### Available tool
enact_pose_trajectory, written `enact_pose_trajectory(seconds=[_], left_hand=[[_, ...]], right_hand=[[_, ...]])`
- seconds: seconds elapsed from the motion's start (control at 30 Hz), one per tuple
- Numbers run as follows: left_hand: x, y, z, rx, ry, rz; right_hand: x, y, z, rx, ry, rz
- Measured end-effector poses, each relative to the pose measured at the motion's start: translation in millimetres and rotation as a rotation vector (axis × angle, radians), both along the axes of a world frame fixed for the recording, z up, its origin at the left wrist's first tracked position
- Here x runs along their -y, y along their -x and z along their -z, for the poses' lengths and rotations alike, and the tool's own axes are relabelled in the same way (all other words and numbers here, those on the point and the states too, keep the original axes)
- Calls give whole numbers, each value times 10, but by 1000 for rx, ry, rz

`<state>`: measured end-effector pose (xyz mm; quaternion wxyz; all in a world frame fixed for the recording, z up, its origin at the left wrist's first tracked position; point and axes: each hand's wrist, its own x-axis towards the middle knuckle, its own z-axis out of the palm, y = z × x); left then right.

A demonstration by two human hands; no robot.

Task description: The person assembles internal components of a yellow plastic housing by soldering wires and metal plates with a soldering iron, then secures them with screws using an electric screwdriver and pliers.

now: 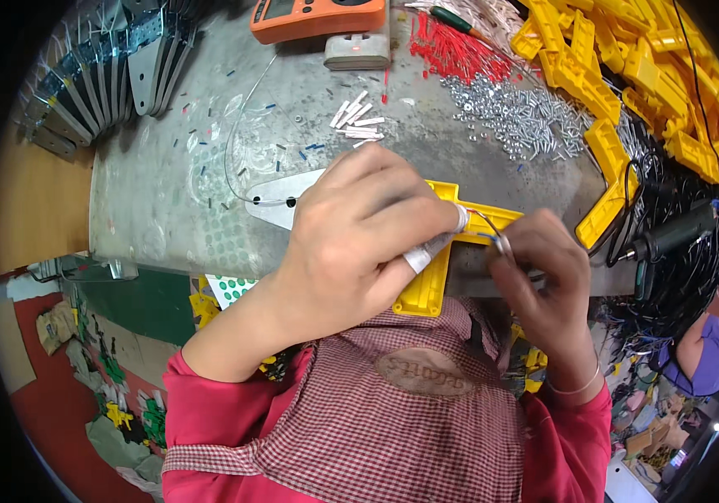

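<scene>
My left hand (359, 239) is closed over a yellow plastic housing (422, 289) held just above the table edge, in front of my apron. White wrappings show at two of its fingertips. From under this hand a flat grey metal plate (271, 199) with holes points left, a thin wire looping up from it. Thin wires (478, 233), one blue and one dark, run from the left fingertips across the housing's narrow arm (493, 216). My right hand (544, 277) pinches their ends between thumb and fingers. The left palm hides part of the housing.
Small white sleeves (359, 117) lie beyond my hands. Behind are an orange meter (318, 18), red parts (452, 46) and a heap of screws (519, 113). Yellow housings (653, 71) pile up at right, above a dark power screwdriver (669, 239). Metal plates (116, 71) stand far left.
</scene>
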<state>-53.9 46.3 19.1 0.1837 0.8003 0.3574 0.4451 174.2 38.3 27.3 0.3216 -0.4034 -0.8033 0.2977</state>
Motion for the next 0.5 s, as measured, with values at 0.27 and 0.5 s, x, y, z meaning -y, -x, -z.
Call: enact_pose_trajectory(seconds=[0.27,0.5], left_hand=[[62,-25,-25,-88,-25,-58],[85,4,-47,-33,79,3]], right_hand=[[-123,-75,-93,-300,600,80],[-138,47,-103,-180,690,76]])
